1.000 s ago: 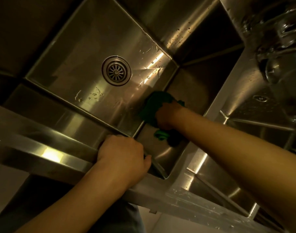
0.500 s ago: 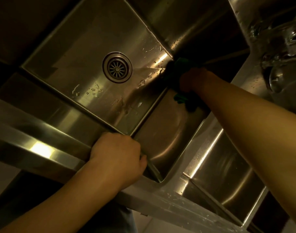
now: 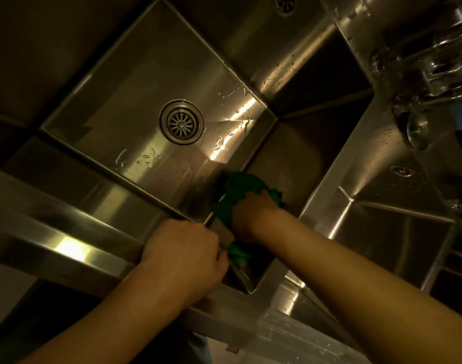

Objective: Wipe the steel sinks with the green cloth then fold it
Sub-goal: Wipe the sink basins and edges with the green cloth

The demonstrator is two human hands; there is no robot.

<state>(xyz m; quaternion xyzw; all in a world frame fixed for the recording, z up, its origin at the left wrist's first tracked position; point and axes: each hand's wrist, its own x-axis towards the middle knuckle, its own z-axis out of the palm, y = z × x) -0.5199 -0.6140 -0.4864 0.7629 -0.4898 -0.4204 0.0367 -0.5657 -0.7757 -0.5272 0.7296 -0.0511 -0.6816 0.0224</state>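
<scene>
- Along the near-left edge, the front rim (image 3: 75, 248) of the steel sink (image 3: 135, 82) is being gripped by the left hand (image 3: 184, 261), its fingers being curled shut over the lip as a brace.
- Further in, the drain (image 3: 181, 124) is being left untouched in the sink floor, and water droplets (image 3: 232, 119) are being shown on the floor to its right.
- Just right of the left hand, the green cloth (image 3: 237, 190) is being pressed by the right hand (image 3: 253, 216) against the sink's right inner wall, low down near the near corner; the fingers are being closed on the bunched cloth, though how tightly cannot be told.
- Part of the cloth is being left hanging loose below the right hand, so the wall may be missed there, or the loose end may be dragged through the wet patches and streaks laid down.
- To the right, a second basin (image 3: 397, 248) is being left unwiped as judged from here; with the cloth bunched and damp, folding may be made awkward afterwards.
- At the far right, a faucet (image 3: 418, 122) is being seen above the divider, where an arm could be knocked.
</scene>
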